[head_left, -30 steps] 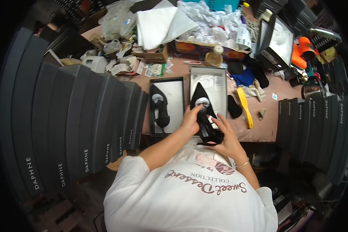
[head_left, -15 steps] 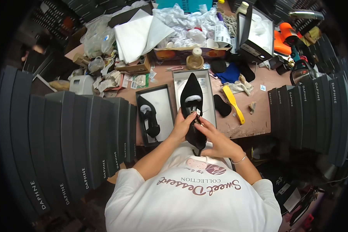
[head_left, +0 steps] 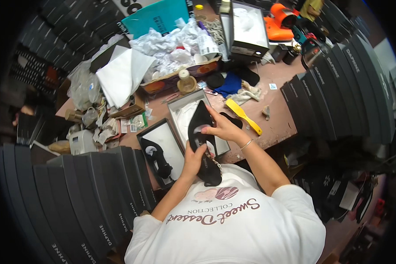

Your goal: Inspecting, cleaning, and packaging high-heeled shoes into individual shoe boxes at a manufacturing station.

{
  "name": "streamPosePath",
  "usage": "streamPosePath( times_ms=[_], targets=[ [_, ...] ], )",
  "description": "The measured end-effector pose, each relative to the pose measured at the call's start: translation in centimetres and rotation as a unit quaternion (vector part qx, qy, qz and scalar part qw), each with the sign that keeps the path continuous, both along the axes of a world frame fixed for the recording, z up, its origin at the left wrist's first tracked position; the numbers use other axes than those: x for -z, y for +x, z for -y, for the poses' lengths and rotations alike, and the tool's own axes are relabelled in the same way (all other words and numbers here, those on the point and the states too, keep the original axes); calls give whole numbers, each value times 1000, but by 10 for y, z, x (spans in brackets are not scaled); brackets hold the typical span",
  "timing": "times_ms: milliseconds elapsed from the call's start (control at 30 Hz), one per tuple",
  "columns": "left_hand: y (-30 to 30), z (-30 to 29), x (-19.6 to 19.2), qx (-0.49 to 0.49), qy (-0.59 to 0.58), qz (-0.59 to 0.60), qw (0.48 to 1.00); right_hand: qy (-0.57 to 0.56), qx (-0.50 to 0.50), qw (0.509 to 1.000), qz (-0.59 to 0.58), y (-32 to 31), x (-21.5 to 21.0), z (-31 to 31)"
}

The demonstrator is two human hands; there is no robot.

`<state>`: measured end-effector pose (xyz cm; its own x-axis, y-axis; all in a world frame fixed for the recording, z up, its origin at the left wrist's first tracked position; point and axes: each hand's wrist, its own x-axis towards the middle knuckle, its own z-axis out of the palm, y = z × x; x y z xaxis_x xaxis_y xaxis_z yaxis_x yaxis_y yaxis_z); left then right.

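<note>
A black pointed-toe shoe (head_left: 200, 115) is held upright in front of my chest, toe up, its inside facing me and white stuffing in its toe. My left hand (head_left: 190, 162) grips it at the middle, thumb over the inner sole. My right hand (head_left: 225, 126) is closed around the forepart from the right, thumb at the white stuffing. A small chain-like strap (head_left: 216, 163) shows beside the heel end. The matching black shoe (head_left: 157, 159) lies in a dark open box (head_left: 175, 143) on the left. Behind the held shoe sits a grey-rimmed box (head_left: 180, 102) with white paper.
Stacked dark shoeboxes (head_left: 99, 193) wall the left side, and more boxes (head_left: 334, 88) the right. A yellow brush-like tool (head_left: 244, 117) lies right of my hands. Beyond are a small bottle (head_left: 186, 82), a blue cloth (head_left: 230, 85) and a carton of crumpled white paper (head_left: 171, 48).
My view has turned, tilting the scene. My right hand has moved up from the shoe's middle to its toe part; my left hand still holds the shoe.
</note>
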<state>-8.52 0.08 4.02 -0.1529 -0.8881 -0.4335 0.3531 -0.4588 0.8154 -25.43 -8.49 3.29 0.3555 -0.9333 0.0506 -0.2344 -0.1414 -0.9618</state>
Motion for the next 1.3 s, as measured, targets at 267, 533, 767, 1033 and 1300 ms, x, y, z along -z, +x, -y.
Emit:
streamPosePath(
  times_ms=[267,533,767,1033,1300],
  targets=[
    [5,12,-7,-66,-10,-6,998,37,144,887,-438,-131,108,-15],
    [7,23,-6,-86,-120,134,980,-188,217,945,-157,-95,38,-14],
    [4,11,-25,-34,-147,124,981,-259,187,843,-432,-116,-23,40],
    [37,18,-43,-28,-202,259,944,-354,137,855,-353,-68,-63,26],
    [77,28,-60,169,17,-30,985,-339,165,895,-238,-55,-58,28]
  ],
)
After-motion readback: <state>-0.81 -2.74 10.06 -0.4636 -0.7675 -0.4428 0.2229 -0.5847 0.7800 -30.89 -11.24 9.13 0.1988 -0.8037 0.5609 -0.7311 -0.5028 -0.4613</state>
